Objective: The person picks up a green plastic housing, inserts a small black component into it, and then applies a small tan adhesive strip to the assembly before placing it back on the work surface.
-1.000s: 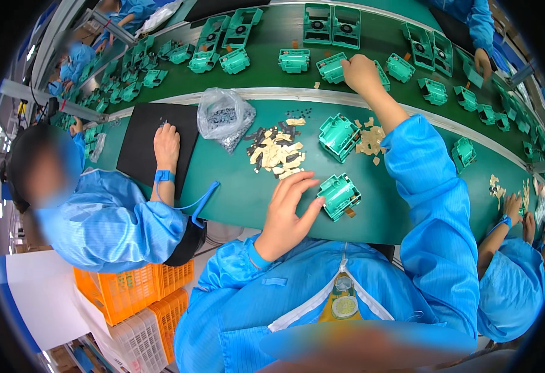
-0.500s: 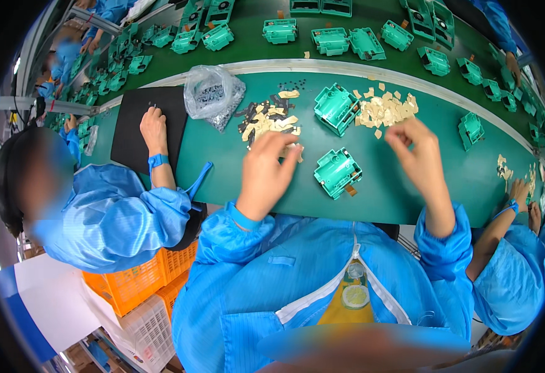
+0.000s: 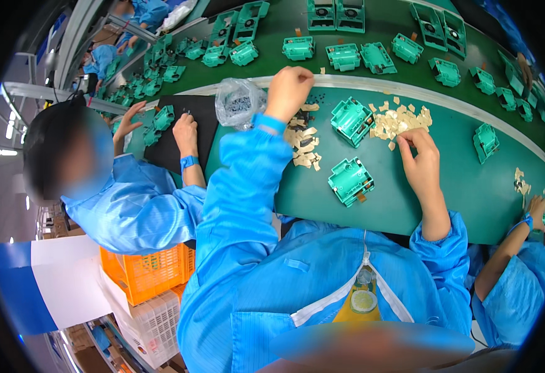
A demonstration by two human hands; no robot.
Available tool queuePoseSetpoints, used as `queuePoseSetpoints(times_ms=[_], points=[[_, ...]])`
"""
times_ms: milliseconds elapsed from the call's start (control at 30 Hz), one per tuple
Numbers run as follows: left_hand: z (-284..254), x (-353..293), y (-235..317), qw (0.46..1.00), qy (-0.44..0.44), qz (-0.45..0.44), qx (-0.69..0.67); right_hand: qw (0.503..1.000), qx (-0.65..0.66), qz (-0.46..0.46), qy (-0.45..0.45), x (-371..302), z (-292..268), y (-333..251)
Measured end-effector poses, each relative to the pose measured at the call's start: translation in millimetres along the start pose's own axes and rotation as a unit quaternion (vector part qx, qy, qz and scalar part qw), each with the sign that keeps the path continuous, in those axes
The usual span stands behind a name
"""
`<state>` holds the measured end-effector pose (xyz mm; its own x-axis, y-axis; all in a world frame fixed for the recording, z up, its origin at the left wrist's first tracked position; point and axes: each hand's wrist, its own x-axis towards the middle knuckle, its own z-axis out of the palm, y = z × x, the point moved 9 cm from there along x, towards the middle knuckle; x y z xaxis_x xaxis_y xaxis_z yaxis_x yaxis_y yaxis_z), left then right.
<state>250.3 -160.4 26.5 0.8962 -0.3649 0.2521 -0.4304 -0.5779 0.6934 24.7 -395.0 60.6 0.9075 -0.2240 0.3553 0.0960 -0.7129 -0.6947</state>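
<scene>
My left hand [image 3: 288, 91] is stretched far across the bench, over the small dark parts [image 3: 316, 98] near its back edge. Its fingertips are pinched together, and whatever lies between them is too small to make out. Below that wrist is a mixed heap of cream and black pieces [image 3: 305, 144]. Two green plastic housings [image 3: 352, 122] stand in the middle, one behind the other, the nearer housing [image 3: 351, 181] with an orange-brown flat tab. My right hand [image 3: 420, 158] rests at the near edge of a pile of cream pieces [image 3: 400, 120], thumb and forefinger drawn together; their contents cannot be seen.
A clear bag of small dark parts [image 3: 240, 104] sits left of my arm, beside a black mat [image 3: 203, 121] where a co-worker's hands are. Behind a pale rail [image 3: 372, 81], a green belt [image 3: 403, 73] carries several housings. Another housing [image 3: 485, 143] lies right.
My left hand has gone from beside the mixed heap to the bench's far side. My right hand's fingers have drawn closer together by the cream pile. The view has shifted slightly.
</scene>
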Motion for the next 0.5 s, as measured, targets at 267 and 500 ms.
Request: queuePoseSetpoints(times_ms=[267, 500], points=[[50, 46, -50, 0.991, 0.014, -0.048, 0.123, 0.999, 0.028, 0.012, 0.035, -3, -6, 1], [58, 55, -47, 0.986, -0.066, -0.100, 0.113, 0.999, 0.030, -0.002, 0.040, -5, -15, -6]])
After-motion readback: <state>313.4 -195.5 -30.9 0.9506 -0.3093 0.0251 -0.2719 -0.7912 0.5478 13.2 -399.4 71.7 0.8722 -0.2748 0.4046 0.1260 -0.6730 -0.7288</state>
